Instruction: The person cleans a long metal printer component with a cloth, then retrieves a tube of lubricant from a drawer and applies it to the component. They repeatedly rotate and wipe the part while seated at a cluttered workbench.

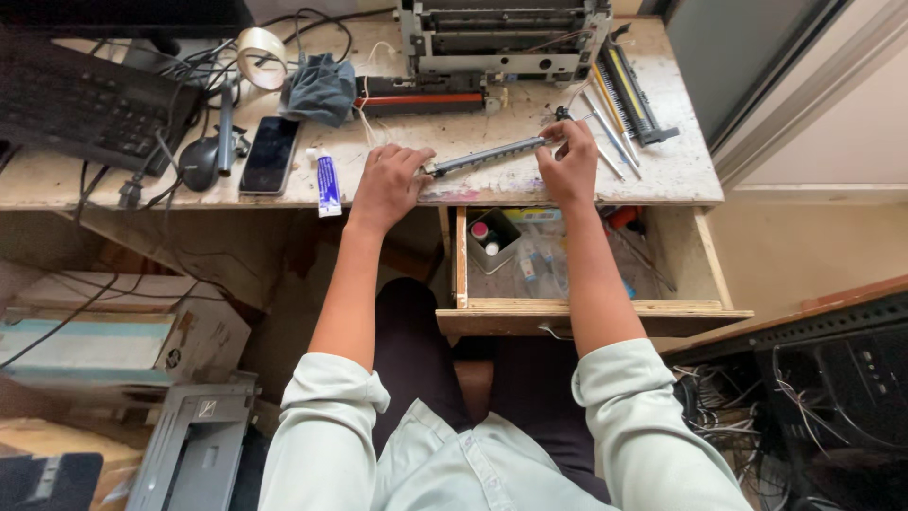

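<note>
Soft daylight, even, brightest on desk top (662,170) and pale wall (832,123) at right; under-desk area and lower corners dim, murky; short soft shadows under hands; no harsh glare; centre sharp, edges bent by wide lens, slightly smeared

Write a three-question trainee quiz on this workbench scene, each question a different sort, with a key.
1. True or false: both hands hold the long grey roller.
2. What lies nearest the left hand? A) the small tube B) the tape roll C) the keyboard
3. Fill in: under the right hand, the desk has an open ____.

Key: 1 true; 2 A; 3 drawer.
</note>
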